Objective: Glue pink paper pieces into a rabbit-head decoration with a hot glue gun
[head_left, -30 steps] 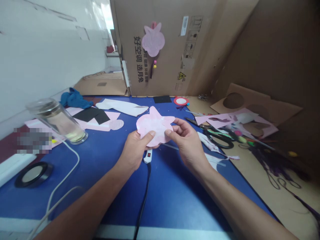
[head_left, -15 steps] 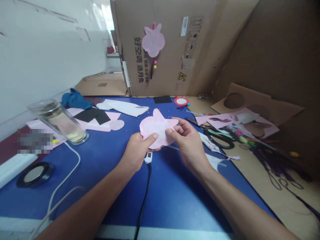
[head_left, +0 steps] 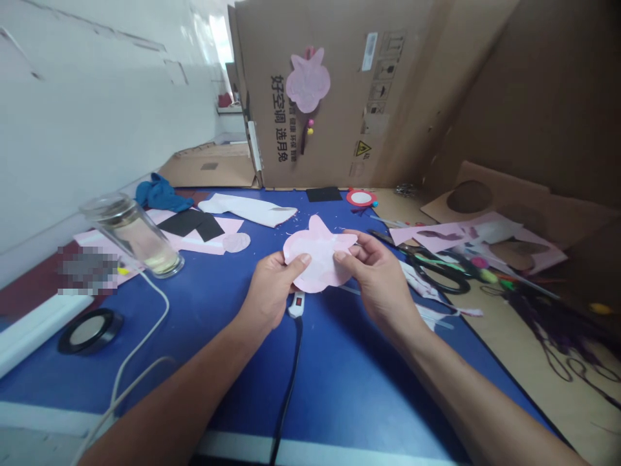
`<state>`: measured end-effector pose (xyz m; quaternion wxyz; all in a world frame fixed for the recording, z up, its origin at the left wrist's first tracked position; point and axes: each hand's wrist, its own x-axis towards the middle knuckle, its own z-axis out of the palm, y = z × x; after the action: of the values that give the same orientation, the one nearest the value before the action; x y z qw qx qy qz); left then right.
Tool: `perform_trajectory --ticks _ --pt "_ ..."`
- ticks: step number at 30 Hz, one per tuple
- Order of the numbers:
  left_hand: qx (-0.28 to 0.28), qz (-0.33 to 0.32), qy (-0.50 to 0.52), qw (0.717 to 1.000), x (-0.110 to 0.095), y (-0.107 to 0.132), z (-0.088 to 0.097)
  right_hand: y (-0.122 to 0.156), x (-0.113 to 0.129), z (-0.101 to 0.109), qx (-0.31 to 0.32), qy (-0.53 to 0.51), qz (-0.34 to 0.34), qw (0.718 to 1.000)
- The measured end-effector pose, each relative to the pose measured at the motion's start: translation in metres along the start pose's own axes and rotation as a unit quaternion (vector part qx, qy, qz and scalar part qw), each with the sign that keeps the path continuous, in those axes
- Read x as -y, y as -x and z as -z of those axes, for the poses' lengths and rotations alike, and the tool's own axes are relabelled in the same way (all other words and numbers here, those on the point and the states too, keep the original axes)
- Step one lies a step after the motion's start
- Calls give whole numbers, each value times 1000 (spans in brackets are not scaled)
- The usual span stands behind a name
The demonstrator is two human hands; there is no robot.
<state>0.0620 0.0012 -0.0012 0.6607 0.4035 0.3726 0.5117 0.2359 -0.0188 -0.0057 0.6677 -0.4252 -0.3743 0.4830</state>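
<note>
A pink scalloped cutout (head_left: pixel 317 255) with two pointed tips is held up above the blue table. My left hand (head_left: pixel 272 285) pinches its lower left edge, thumb on the front face. On the other side, my right hand (head_left: pixel 378 272) grips the right edge near a pointed tip, its thumb also on the front; the fingers behind the piece are partly hidden. Below it shows a white tool end with a red switch (head_left: pixel 297 304), with a black cord running toward me. A similar pink cutout (head_left: pixel 308 81) hangs on the cardboard behind, above small beads (head_left: pixel 310 126).
To the left stand a glass of liquid (head_left: pixel 150 239), a roll of black tape (head_left: pixel 90 331) and a white cable (head_left: pixel 162 310). Black-handled scissors (head_left: pixel 444 278), pink scraps (head_left: pixel 431 236) and dark cords (head_left: pixel 557 323) lie right. A white piece (head_left: pixel 247 208) lies at the back.
The whole view has shifted, so things appear farther right. The cutout stays in both hands, turned slightly so that it looks more level.
</note>
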Motion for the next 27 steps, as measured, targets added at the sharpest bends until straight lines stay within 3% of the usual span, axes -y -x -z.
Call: perform_trajectory --ticks 8,21,27 --pt "-2 17 -16 1000 2 0 1 -1 -5 2 0 25 7 1000" --pt "-10 -33 -13 999 -4 -2 3 3 -5 0 52 74 13 996" --pt "-7 -14 -29 999 -2 -1 3 2 -8 0 48 83 11 995"
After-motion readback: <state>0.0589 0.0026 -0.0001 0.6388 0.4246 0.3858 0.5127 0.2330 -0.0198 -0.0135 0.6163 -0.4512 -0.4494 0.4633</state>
